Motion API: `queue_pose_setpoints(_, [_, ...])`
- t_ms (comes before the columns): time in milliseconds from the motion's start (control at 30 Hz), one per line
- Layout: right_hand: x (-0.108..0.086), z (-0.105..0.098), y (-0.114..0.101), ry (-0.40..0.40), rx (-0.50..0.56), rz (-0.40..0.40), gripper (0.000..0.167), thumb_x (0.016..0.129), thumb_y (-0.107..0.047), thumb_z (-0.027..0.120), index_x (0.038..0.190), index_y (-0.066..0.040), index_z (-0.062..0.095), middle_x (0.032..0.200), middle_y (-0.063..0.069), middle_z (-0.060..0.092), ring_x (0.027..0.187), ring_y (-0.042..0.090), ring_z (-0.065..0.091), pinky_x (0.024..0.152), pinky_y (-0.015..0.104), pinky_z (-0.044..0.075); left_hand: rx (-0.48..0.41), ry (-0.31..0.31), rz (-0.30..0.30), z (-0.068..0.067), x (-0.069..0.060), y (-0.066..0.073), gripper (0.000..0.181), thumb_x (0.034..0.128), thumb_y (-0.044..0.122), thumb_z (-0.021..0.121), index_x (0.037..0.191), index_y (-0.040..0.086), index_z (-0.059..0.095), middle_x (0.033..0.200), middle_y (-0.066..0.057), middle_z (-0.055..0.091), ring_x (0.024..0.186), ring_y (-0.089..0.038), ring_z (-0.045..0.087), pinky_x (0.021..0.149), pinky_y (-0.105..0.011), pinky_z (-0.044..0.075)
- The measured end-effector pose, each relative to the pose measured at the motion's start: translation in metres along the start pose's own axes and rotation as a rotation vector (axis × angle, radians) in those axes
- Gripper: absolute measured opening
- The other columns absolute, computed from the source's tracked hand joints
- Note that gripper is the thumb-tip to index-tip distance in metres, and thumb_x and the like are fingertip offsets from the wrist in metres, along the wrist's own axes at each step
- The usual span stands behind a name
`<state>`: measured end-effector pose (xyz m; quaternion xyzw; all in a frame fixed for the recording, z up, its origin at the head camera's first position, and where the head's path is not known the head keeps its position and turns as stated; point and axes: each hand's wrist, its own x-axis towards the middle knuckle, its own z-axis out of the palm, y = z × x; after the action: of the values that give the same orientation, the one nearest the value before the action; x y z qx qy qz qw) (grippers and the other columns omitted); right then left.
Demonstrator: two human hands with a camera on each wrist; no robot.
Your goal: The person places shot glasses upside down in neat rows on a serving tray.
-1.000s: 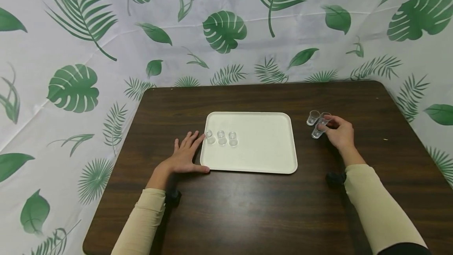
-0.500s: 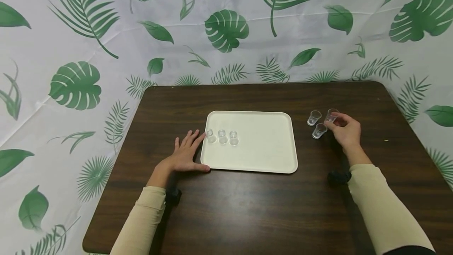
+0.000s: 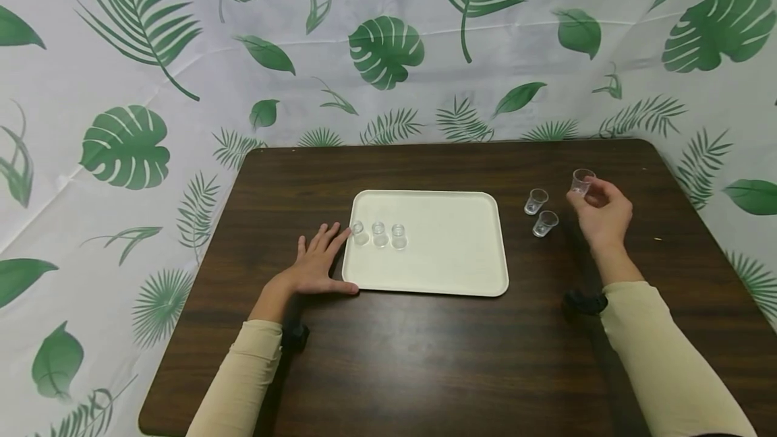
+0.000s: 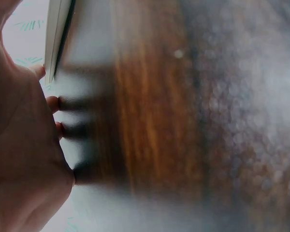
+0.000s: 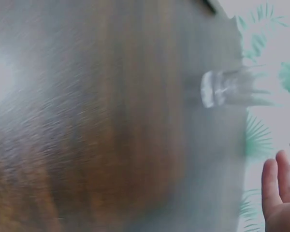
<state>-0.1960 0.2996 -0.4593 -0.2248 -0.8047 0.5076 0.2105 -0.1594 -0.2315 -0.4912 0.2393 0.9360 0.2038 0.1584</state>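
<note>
In the head view, the left hand (image 3: 317, 271) lies with fingers spread at the left edge of a cream tray (image 3: 449, 248), thumb at its near-left corner. Three small clear cups (image 3: 380, 236) stand in a row on the tray's left part. At the right, the right hand (image 3: 603, 216) pinches a clear cup (image 3: 581, 183) between thumb and fingers. Two more clear cups, one farther back (image 3: 535, 201) and one nearer (image 3: 545, 223), stand left of that hand. The right wrist view shows a blurred cup (image 5: 220, 89) beside the hand (image 5: 282, 193).
A dark wooden table (image 3: 425, 356) carries everything. Behind it hangs a white cloth (image 3: 328, 5) printed with green leaves. The table's right edge runs beyond the right hand.
The right hand has moved right and slightly back with one cup, away from the two others, which stay standing. The left hand has kept its place at the tray.
</note>
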Motion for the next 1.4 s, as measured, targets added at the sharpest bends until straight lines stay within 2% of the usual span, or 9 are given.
queue_pose_setpoints(200, [-0.006,0.008,-0.028,0.032,-0.013,-0.17,0.041,0.084,-0.014,0.078,0.122,-0.003,0.066,0.101,-0.004,0.064,0.083,0.003,0.056,0.072,0.015,0.043,-0.008,0.004,-0.003,0.003,0.0,-0.005,0.12,0.072,0.075,0.068,0.16,0.023,0.006,0.164,-0.014,0.002,0.148,-0.037,-0.007,0.105,-0.071,-0.007])
queue_pose_setpoints(367, [-0.015,0.017,-0.044,-0.024,-0.048,-0.298,0.037,0.084,-0.01,0.077,0.119,-0.003,0.067,0.104,0.005,0.066,0.087,0.01,0.06,0.07,0.013,0.043,-0.017,0.005,0.002,0.006,0.0,-0.007,0.12,0.0713,0.077,0.066,0.16,0.025,0.005,0.164,-0.013,0.001,0.148,-0.036,-0.007,0.105,-0.071,-0.008])
queue_pose_setpoints(533, [-0.025,0.028,-0.054,-0.144,-0.155,-0.462,0.03,0.084,-0.006,0.076,0.113,-0.002,0.07,0.104,0.012,0.066,0.088,0.023,0.062,0.068,0.013,0.042,-0.009,-0.002,-0.004,0.004,0.0,-0.006,0.12,0.0716,0.076,0.067,0.16,0.024,0.005,0.164,-0.013,0.002,0.148,-0.037,-0.007,0.105,-0.071,-0.008])
queue_pose_setpoints(733, [-0.041,0.045,-0.065,-0.338,-0.294,-0.666,0.029,0.085,-0.002,0.075,0.114,-0.004,0.07,0.104,0.011,0.062,0.079,0.027,0.058,0.069,0.037,0.045,0.013,-0.002,-0.018,0.0,-0.001,-0.001,0.119,0.0718,0.072,0.071,0.16,0.022,0.008,0.163,-0.014,0.004,0.148,-0.037,-0.005,0.105,-0.072,-0.005])
queue_pose_setpoints(800, [-0.046,0.052,-0.067,-0.392,-0.337,-0.732,0.029,0.085,-0.002,0.074,0.114,-0.005,0.069,0.107,0.011,0.062,0.079,0.027,0.056,0.068,0.041,0.044,0.019,-0.003,-0.02,-0.001,-0.001,-0.001,0.119,0.0722,0.071,0.071,0.16,0.022,0.008,0.163,-0.014,0.004,0.148,-0.037,-0.005,0.106,-0.072,-0.005])
queue_pose_setpoints(867, [-0.052,0.058,-0.068,-0.441,-0.379,-0.797,0.03,0.085,-0.002,0.074,0.114,-0.006,0.069,0.11,0.009,0.061,0.082,0.026,0.056,0.067,0.041,0.044,0.018,-0.003,-0.02,-0.001,-0.001,0.0,0.119,0.0723,0.071,0.072,0.16,0.021,0.008,0.163,-0.014,0.004,0.148,-0.038,-0.005,0.105,-0.072,-0.005])
queue_pose_setpoints(1000, [-0.063,0.073,-0.073,-0.524,-0.444,-0.923,0.029,0.085,-0.002,0.075,0.113,-0.006,0.07,0.111,0.009,0.061,0.095,0.028,0.057,0.074,0.043,0.049,0.016,-0.003,-0.022,-0.001,-0.001,0.001,0.119,0.0722,0.07,0.072,0.16,0.021,0.008,0.163,-0.014,0.004,0.148,-0.037,-0.004,0.106,-0.072,-0.005])
queue_pose_setpoints(1167, [-0.079,0.089,-0.078,-0.616,-0.504,-1.062,0.03,0.082,0.004,0.074,0.11,-0.006,0.07,0.109,0.01,0.061,0.098,0.028,0.057,0.077,0.041,0.052,0.02,-0.006,-0.027,-0.001,-0.001,0.001,0.119,0.0715,0.071,0.072,0.16,0.022,0.008,0.164,-0.014,0.004,0.149,-0.036,-0.005,0.106,-0.071,-0.005])
queue_pose_setpoints(1400, [-0.095,0.105,-0.083,-0.675,-0.625,-1.257,0.03,0.082,0.009,0.07,0.108,-0.006,0.071,0.108,0.01,0.061,0.101,0.028,0.057,0.08,0.039,0.05,0.014,-0.005,-0.021,-0.001,0.0,0.002,0.119,0.0716,0.07,0.072,0.16,0.022,0.009,0.164,-0.013,0.005,0.149,-0.036,-0.004,0.106,-0.071,-0.005])
